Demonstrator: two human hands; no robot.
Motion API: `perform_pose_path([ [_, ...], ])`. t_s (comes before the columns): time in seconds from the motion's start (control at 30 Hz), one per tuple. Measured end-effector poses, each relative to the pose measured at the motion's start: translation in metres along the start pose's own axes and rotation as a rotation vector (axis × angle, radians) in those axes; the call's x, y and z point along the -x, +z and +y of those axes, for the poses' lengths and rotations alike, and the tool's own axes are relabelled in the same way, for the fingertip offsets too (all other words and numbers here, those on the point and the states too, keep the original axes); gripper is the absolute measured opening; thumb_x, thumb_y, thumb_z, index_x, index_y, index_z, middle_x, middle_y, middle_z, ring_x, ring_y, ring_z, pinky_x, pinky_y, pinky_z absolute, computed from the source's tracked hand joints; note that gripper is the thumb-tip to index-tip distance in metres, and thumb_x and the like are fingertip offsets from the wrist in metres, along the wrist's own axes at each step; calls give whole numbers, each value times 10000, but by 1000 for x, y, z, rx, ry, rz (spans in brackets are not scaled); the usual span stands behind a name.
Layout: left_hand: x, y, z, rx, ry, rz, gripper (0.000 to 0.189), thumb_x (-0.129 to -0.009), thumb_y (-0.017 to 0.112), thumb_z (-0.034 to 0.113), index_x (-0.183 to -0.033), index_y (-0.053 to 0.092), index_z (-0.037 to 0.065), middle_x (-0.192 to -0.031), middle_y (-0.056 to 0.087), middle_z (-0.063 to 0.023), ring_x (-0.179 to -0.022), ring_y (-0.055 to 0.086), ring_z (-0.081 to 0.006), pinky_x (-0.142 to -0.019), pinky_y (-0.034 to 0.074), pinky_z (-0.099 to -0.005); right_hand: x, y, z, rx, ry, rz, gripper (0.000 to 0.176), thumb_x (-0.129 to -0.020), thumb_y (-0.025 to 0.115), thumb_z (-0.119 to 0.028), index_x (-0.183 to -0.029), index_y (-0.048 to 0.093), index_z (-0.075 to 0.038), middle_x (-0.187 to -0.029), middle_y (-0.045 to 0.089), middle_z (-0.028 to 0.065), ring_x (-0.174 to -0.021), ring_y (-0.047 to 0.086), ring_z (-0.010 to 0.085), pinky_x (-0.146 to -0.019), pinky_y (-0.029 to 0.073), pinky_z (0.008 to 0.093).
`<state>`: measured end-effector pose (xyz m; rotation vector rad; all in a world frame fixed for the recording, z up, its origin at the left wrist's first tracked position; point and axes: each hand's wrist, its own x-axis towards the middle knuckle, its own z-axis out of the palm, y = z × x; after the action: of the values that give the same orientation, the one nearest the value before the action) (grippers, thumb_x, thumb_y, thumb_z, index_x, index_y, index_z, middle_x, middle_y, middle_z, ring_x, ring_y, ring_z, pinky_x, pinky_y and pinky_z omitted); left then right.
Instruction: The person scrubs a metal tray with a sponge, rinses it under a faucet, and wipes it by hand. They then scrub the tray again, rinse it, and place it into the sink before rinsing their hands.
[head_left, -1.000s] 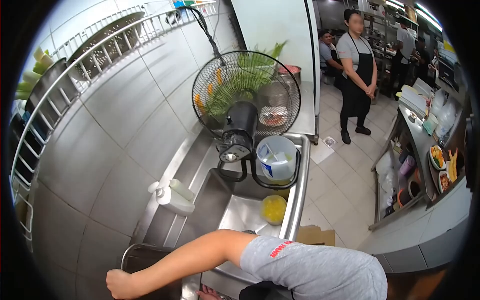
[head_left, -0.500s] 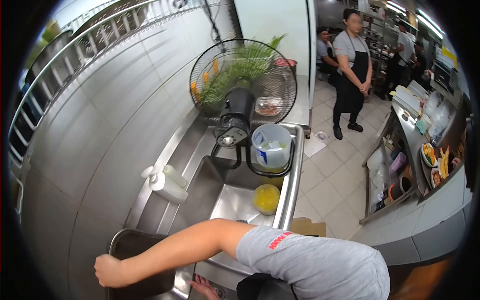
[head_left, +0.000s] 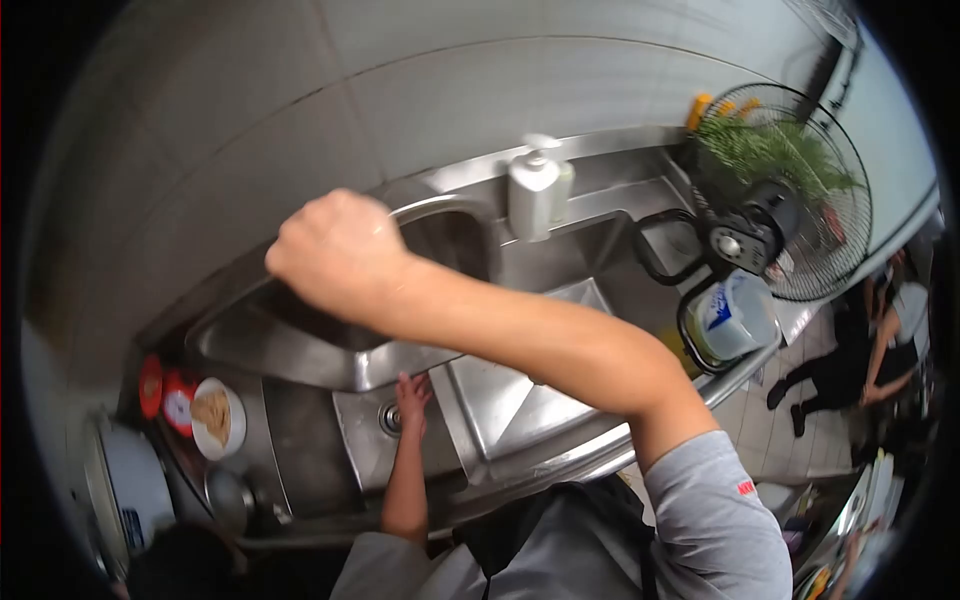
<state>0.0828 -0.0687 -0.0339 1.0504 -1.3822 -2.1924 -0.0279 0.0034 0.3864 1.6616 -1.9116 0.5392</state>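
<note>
My right hand [head_left: 345,255] is closed over the far rim of a large metal pan [head_left: 370,370], which sits tilted over the left part of the steel sink. The hand itself hides where its fingers meet the rim. Below the pan, my left hand [head_left: 411,400] has its fingers spread near the pan's lower edge, over the basin's drain. It holds nothing. A white pump bottle [head_left: 533,195] stands behind the sink, with a pale bottle [head_left: 562,192] beside it.
At the right are a black fan [head_left: 765,215], green herbs [head_left: 770,150] and a clear bucket [head_left: 735,315]. A white bowl of food [head_left: 218,420] is by a red scale [head_left: 179,402] at the left, near a large pot [head_left: 135,480]. A person [head_left: 860,350] stands beyond.
The view has swung left and down over the sink. My left hand and forearm now show more fully, and the bowl, scale and pot have come into view.
</note>
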Motion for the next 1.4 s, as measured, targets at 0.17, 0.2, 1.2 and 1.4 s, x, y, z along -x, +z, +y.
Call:
perform_pose_path([
  [0.17, 4, 2, 4, 23, -29, 28, 481, -887, 357, 481, -1109, 356, 54, -1125, 514, -152, -1045, 508, -255, -840, 413, -391, -8, -2, 3, -14, 28, -106, 76, -639, 573, -93, -609, 643, -88, -625, 615, 75, -653, 632, 229, -538, 506, 315],
  [0.2, 3, 4, 4, 29, -34, 67, 480, -884, 361, 486, -1096, 362, 55, -1129, 509, -152, -1045, 509, -253, -838, 414, -388, -10, 1, 2, -38, 35, -113, 72, -645, 579, -95, -618, 646, -94, -624, 618, 67, -655, 632, 222, -536, 505, 314],
  [1.2, 10, -3, 4, 179, -65, 41, 429, -879, 411, 454, -1066, 407, 68, -1108, 523, -110, -1067, 500, -219, -845, 398, -361, -33, 23, -9, 45, -16, -69, 114, -701, 527, -112, -695, 640, -98, -722, 622, 87, -720, 620, 262, -588, 507, 352],
  [1.4, 16, 1, 9, 181, -53, 30, 481, -862, 419, 493, -1067, 400, 58, -1110, 525, -112, -1077, 488, -209, -845, 393, -368, -18, 17, -6, 119, -39, -58, 208, -701, 501, -73, -830, 649, -139, -748, 604, 72, -716, 599, 269, -619, 482, 378],
])
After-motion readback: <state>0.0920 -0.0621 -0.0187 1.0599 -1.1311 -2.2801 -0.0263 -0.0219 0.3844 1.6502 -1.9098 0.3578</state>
